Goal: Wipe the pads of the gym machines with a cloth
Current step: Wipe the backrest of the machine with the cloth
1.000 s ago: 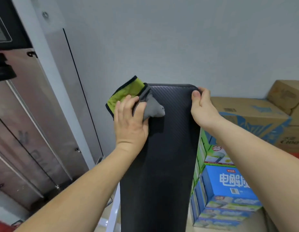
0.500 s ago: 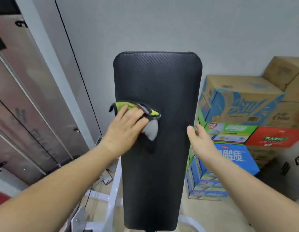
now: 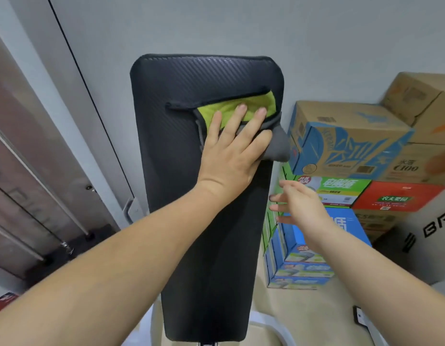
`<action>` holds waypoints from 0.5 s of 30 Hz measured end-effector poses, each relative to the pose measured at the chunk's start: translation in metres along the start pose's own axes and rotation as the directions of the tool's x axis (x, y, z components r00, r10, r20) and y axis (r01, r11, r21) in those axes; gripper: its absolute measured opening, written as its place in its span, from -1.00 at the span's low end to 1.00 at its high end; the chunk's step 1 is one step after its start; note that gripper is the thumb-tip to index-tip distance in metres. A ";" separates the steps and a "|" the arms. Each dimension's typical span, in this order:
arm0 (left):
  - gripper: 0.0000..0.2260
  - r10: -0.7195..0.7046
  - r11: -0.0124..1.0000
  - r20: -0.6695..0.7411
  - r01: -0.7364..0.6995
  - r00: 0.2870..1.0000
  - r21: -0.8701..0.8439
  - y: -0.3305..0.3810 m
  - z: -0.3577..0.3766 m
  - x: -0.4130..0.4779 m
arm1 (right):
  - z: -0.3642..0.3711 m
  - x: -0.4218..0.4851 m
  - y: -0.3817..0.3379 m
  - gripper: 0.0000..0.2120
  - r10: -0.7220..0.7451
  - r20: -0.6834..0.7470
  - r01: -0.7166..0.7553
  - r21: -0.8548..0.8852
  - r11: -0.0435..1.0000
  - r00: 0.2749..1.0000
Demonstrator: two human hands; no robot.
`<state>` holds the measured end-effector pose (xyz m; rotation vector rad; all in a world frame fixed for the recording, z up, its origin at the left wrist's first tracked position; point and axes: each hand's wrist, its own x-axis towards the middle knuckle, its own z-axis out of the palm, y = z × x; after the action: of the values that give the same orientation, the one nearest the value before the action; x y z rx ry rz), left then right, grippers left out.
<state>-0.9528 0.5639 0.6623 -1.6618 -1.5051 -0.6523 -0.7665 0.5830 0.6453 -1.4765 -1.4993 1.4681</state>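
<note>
mid-wipe on a tall black upright pad (image 3: 191,196). left hand (image 3: 231,156) flat, fingers spread, pressing a green and grey cloth (image 3: 241,108) against the pad's upper right area, one grey corner hanging past the edge. right hand (image 3: 301,206) open and empty, hovering just beside the pad's right edge, stacked cardboard boxes (image 3: 346,141) behind. next, probably: drawing the cloth down the unwiped lower length, keeping even pressure.

Pale grey wall (image 3: 316,33) behind, brushed metal panel (image 3: 22,171) at left with dark vertical seam, beige floor (image 3: 316,310), stacked cardboard boxes (image 3: 346,141) at right against wall, even indoor light
</note>
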 end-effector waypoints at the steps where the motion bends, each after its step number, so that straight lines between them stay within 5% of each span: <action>1: -0.66 0.032 0.999 -0.001 -0.032 0.999 -0.003 0.009 0.008 -0.020 | 0.002 0.000 0.005 -0.74 0.009 -0.022 -0.008 0.019 1.000 1.000; 5: -0.67 0.266 0.963 0.207 -0.254 0.941 -0.085 0.043 0.031 -0.129 | 0.012 -0.003 0.039 -0.67 0.001 -0.081 -0.006 -0.057 0.998 0.997; 8: -0.70 0.566 0.818 0.445 -0.540 0.694 -0.199 0.040 0.025 -0.211 | 0.018 -0.009 0.054 -0.61 0.003 -0.073 -0.016 -0.165 0.986 0.997; 9: -0.74 0.585 0.802 0.465 -0.559 0.665 -0.211 0.030 0.017 -0.219 | 0.019 -0.011 0.054 -0.58 0.017 -0.061 -0.028 -0.180 0.983 0.998; 13: -0.68 0.446 0.891 0.341 -0.448 0.827 -0.078 -0.041 -0.023 -0.160 | 0.030 -0.015 0.042 -0.50 -0.003 0.015 0.006 -0.205 0.979 1.000; 15: -0.62 0.295 0.950 0.220 -0.309 0.930 0.034 -0.075 -0.039 -0.113 | 0.039 -0.014 0.036 -0.63 -0.034 0.015 0.036 -0.166 0.985 0.999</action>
<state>-1.0396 0.4662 0.6095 -1.9063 -1.3561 -0.2591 -0.7879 0.5505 0.6068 -1.5312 -1.6819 1.3617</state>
